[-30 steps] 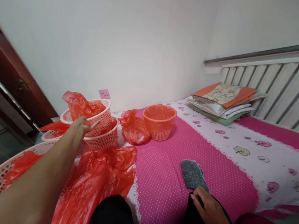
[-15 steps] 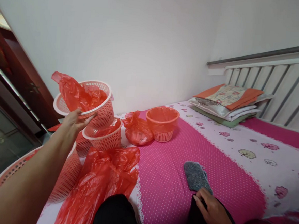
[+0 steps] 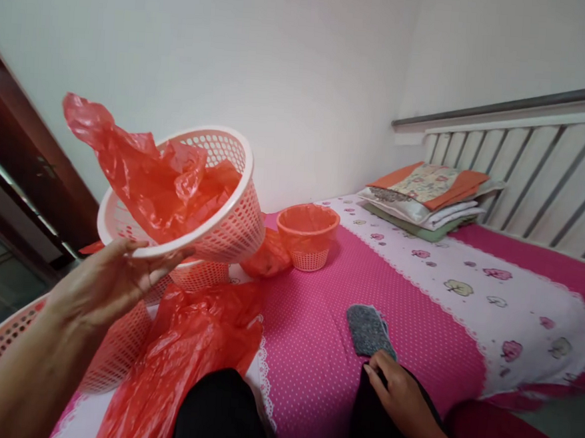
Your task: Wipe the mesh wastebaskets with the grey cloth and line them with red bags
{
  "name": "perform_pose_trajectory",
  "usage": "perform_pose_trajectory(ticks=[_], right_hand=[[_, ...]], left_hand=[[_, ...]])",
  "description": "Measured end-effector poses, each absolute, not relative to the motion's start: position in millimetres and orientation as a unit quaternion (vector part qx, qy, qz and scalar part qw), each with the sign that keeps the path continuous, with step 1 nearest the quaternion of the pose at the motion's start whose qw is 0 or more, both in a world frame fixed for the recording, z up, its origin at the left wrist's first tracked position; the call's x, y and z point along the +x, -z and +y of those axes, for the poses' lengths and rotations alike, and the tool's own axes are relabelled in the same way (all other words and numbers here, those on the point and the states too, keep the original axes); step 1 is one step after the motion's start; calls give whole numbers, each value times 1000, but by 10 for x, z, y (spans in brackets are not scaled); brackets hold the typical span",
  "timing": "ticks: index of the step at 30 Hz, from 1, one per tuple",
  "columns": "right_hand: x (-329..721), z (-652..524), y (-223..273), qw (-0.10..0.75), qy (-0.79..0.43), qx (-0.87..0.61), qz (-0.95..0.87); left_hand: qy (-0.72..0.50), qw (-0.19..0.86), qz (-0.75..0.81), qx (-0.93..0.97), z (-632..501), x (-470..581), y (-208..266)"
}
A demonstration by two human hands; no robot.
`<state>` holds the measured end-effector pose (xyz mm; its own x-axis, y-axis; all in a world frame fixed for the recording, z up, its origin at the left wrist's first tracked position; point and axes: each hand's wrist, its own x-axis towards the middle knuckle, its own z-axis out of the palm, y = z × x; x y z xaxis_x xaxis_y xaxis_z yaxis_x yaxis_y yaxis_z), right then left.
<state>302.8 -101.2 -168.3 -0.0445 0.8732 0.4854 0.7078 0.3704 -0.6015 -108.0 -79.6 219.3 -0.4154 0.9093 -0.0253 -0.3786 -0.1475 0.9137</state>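
My left hand (image 3: 110,283) grips the near rim of a pink perforated plastic basket (image 3: 236,225), thumb over the rim and fingers beneath. The basket is tilted toward me in the air. A crumpled red plastic bag (image 3: 168,197) lies inside, one end sticking out over the left rim. My right hand (image 3: 395,386) rests low by my black trouser leg, fingers curled at a grey fuzzy item (image 3: 371,331) that resembles a sock. Whatever is between those fingers is hidden. Below the raised basket, another pink basket (image 3: 201,276) is partly covered.
A loose red plastic bag (image 3: 193,345) spreads over the bed before me. A bag-lined basket (image 3: 311,240) stands by the wall, beside a bulging red bag (image 3: 270,257). More baskets (image 3: 117,350) are at left. Folded bedding (image 3: 427,198) is stacked near the white railing (image 3: 520,175).
My left hand has brought the basket with its red bag closer and to the right, now covering more of the basket and bulging bag behind. My right hand stays by the grey item.
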Motion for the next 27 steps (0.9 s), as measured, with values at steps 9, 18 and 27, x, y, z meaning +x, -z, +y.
perform_pose_trajectory(ticks=[9, 18, 27], right_hand=[[3021, -1039, 1681, 408, -109, -553, -718], [3008, -1101, 1594, 400, -88, -558, -721], [3021, -1091, 1673, 414, -86, -550, -720]], left_hand=[[-631, 551, 504, 211, -1203, -686, -1196], [-525, 653, 507, 201, -996, -278, -154], [-546, 662, 481, 181, -999, -28, 118]])
